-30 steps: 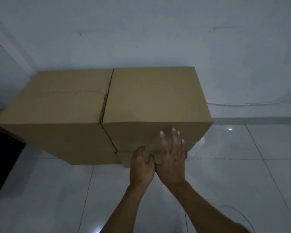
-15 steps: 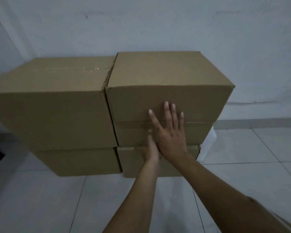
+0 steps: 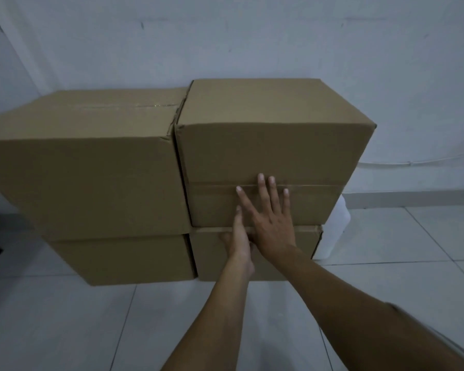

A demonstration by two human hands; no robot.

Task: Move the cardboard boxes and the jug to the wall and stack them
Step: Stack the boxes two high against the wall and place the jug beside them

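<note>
Four cardboard boxes [image 3: 86, 178] sit stacked against the wall [image 3: 225, 36], as half a second ago. The left hand [image 3: 239, 242] stays low at the right stack's seam, fingers hidden; the right hand [image 3: 271, 218] remains flat, spread, gripping nothing. The white jug [image 3: 332, 231] peeks out right.
</note>
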